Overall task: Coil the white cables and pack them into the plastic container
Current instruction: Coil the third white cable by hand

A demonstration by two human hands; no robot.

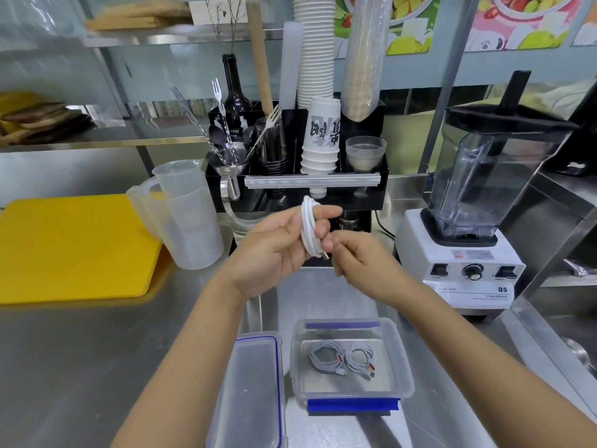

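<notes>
The left hand (274, 245) is raised over the steel counter (97, 367) with a white cable (310, 231) looped several times around its fingers, the thumb pressing the loops in place. The right hand (358, 257) sits just beside it, fingers pinched close on the loose end of that cable, where a small metal plug (325, 255) sticks out below the coil. Both hands are closed on the same cable, held in the air well above the counter.

Below the hands, near the counter's front edge, stands the open plastic container (400, 357), clear with blue clips on its near and far sides. Two coiled white cables (342, 357) already lie flat on its bottom, side by side and touching. Just left of the container lies its lid (252, 383), clear with a blue rim.

Behind the hands is a black organizer (374, 189) holding forks, spoons, a dark bottle and stacked paper cups (321, 140). To its left stand two nested clear measuring jugs (187, 221), next to a yellow cutting board (71, 247). On the right is a white-based blender (475, 221) with a clear jar and black lid.
</notes>
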